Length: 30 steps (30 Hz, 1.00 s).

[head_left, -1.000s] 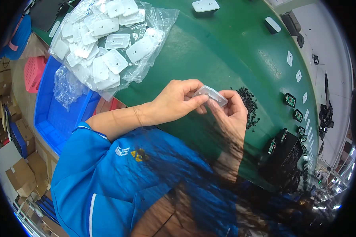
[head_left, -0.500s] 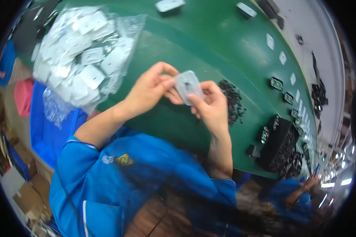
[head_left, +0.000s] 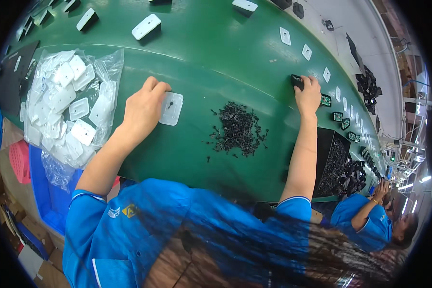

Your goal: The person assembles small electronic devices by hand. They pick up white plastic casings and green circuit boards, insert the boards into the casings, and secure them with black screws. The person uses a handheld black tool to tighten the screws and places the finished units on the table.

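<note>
1. Left hand: over the desk, left of centre. Fingers bunched at the left edge of a translucent white plate; cannot tell whether this grip pinches it or only touches.
2. White plate: looks flat, dark spot near its middle, left of the heap of small black screws.
3. Right hand: forearm reaching to the far right. Grip closed round a small black case, tilted.
4. Just right of that hand: cases with green circuit boards. Nearer: black box of small dark parts.
5. Left side: clear bag of white covers, overhanging a blue bin.
</note>
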Available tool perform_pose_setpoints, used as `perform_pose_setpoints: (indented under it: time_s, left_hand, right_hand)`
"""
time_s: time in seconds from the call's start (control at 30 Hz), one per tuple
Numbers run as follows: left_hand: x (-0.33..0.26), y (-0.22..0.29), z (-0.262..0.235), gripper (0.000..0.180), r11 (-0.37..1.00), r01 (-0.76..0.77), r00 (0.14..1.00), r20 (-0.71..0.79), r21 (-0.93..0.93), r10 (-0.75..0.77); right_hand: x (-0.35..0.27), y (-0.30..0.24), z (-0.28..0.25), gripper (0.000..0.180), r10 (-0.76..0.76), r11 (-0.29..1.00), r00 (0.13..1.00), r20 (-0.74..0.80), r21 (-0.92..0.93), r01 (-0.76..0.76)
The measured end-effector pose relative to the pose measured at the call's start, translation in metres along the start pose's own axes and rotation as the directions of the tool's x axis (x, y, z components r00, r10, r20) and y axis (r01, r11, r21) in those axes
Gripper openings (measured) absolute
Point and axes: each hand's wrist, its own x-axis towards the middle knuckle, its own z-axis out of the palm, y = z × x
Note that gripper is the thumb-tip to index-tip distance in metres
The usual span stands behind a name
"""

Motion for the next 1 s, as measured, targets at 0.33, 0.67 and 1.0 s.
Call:
perform_pose_setpoints:
  time_s: [0.33,0.67,1.0]
  left_hand:
    - [-0.028,0.021,0.004,0.067,0.986,-0.087,0.993,-0.06,0.144,0.097]
    - [-0.027,-0.013,-0.005,0.059,0.963,-0.265,0.963,-0.067,-0.037,0.262]
    - [-0.045,-0.029,-0.023,0.053,0.903,-0.139,0.982,-0.173,-0.406,0.074]
  right_hand:
    - [-0.009,-0.091,-0.025,0.042,-0.039,0.476,0.951,0.305,0.843,-0.251]
    - [-0.012,-0.093,-0.011,0.039,-0.161,0.83,0.985,0.055,0.547,0.105]
    - [-0.071,-0.21,-0.07,0.047,-0.499,0.531,0.862,-0.091,0.754,0.387]
